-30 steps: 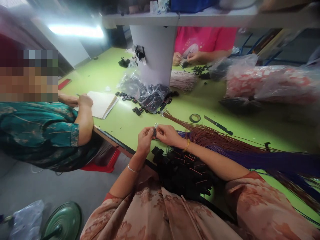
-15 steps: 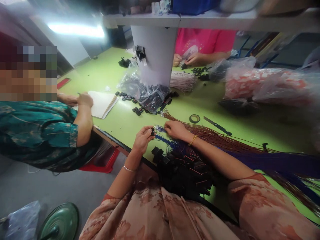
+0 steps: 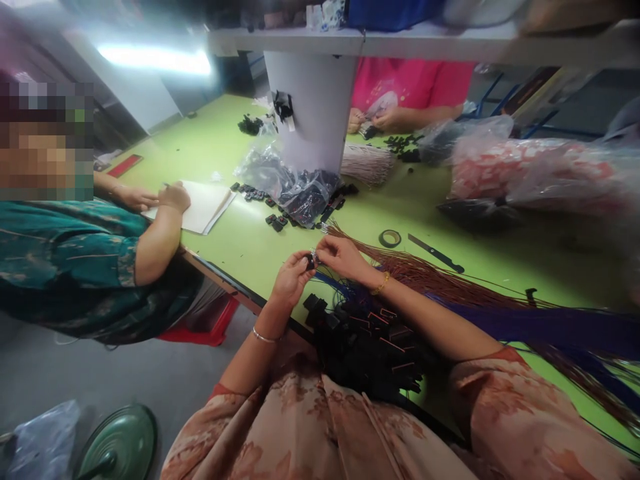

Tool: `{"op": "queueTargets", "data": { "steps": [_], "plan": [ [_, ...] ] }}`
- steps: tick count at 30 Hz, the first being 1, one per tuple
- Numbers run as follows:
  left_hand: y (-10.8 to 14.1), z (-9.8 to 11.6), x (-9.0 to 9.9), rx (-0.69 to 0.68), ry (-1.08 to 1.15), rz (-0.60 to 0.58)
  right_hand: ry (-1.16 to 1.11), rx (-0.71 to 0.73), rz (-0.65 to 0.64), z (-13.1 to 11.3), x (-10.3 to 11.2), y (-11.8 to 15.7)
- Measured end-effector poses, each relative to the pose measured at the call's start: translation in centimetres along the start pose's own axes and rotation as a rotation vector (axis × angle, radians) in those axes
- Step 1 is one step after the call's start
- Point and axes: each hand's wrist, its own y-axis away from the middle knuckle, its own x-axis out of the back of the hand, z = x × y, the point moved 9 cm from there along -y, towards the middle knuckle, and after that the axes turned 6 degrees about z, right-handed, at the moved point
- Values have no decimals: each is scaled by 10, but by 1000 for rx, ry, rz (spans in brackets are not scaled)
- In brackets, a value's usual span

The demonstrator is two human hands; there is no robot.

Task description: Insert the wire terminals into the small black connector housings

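My left hand pinches a small black plastic connector between thumb and fingers, just over the table's near edge. Right against it is my right hand, its fingertips closed on a thin wire close to the connector; most of that wire is hidden by the fingers. Shiny metal wire ends show between the two hands. Beneath my right hand run blue wires. Below my wrists lies a heap of black connectors, some with short orange-brown wires.
Brown wires stretch rightward across the green table. Beyond them lie a tape roll and a black-handled blade. Bagged black parts stand by the white post. A person writes on paper at left; another works opposite.
My right hand has moved left from the blue wire ends to the connector in my left hand. The person at left has shifted slightly leftward.
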Motion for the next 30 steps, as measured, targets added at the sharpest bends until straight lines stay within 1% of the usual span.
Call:
{"op": "queueTargets", "data": {
  "steps": [7,14,20,25,30],
  "plan": [
    [-3,-3,-2,4,73,-22,45,8,24,-2,-2,10],
    [-4,-3,-3,-17,59,-39,121,32,14,-3,-4,12],
    [-2,0,-4,-18,62,-44,160,38,45,-5,-2,13],
    [-2,-4,-1,-36,41,1,159,66,32,-4,-6,13],
    [-2,-9,2,-50,6,55,207,102,-32,-2,-11,14]
  ]
}}
